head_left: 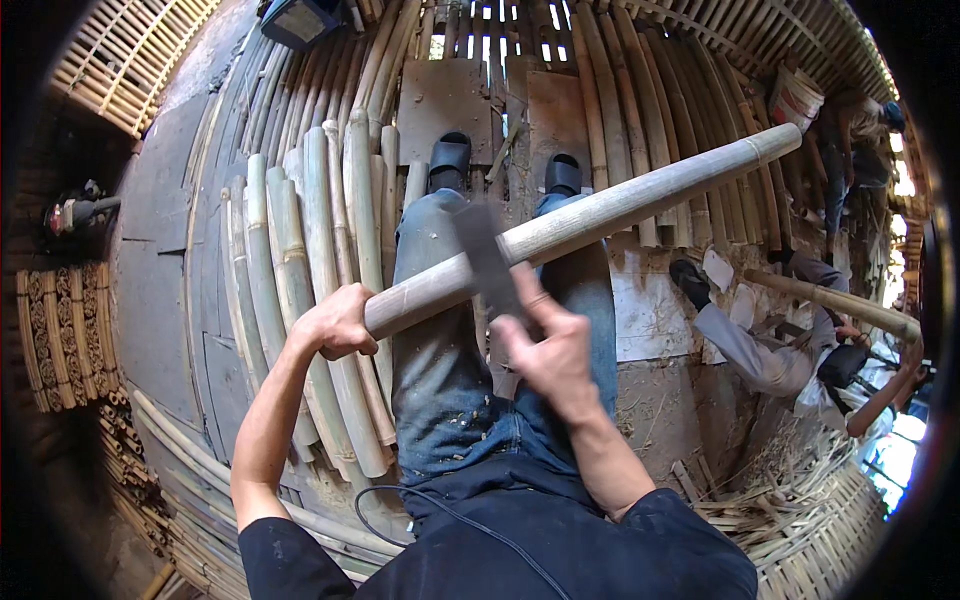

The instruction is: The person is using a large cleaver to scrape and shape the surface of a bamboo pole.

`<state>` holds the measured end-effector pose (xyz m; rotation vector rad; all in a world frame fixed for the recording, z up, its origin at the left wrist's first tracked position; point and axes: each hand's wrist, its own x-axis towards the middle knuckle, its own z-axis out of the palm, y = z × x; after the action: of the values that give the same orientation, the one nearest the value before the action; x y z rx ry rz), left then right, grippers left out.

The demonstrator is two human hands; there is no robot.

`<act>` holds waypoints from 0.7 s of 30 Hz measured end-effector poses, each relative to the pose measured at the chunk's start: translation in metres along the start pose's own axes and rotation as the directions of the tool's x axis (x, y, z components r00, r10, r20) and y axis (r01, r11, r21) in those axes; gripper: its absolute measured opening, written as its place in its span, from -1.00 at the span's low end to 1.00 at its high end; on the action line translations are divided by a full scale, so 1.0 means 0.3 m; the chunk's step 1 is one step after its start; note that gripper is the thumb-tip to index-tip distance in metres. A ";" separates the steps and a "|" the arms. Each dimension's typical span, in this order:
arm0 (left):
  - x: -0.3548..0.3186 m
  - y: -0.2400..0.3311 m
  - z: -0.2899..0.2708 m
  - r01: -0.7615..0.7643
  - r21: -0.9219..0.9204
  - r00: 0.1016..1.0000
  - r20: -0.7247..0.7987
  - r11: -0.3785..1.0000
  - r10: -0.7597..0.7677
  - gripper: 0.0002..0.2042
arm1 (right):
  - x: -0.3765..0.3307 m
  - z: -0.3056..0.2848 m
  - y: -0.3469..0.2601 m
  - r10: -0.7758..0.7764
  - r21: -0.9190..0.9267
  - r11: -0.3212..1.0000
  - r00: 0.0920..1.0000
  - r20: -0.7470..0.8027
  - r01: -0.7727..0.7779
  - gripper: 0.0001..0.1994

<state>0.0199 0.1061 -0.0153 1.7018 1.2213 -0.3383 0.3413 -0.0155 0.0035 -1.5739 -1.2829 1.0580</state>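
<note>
"Pole (620, 212): how does it lie?"

"Across both thighs (440, 390), long axis slanting from near left to far right. Left hand (340, 320) curls closed round its near end."

"Nearer the middle?"

"Right hand (551, 352), partly curled, gripping a dark tool (484, 250) that crosses the pole; motion blur smears tool and fingers."

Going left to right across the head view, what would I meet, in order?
Slatted bamboo panel at upper left → left hand → left sandal → right hand → co-worker's dark shoe → white bucket.
</note>
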 end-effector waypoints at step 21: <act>0.020 -0.023 -0.025 0.054 -0.040 0.987 0.151 0.998 -0.047 -0.58 | 0.145 -0.265 0.108 -0.014 -0.068 0.997 0.886 -0.464 -0.020 -0.25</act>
<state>0.0146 0.1158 -0.0197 1.5800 1.1541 -0.4585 0.4315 0.0161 -0.0075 -1.7496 -0.9924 0.5829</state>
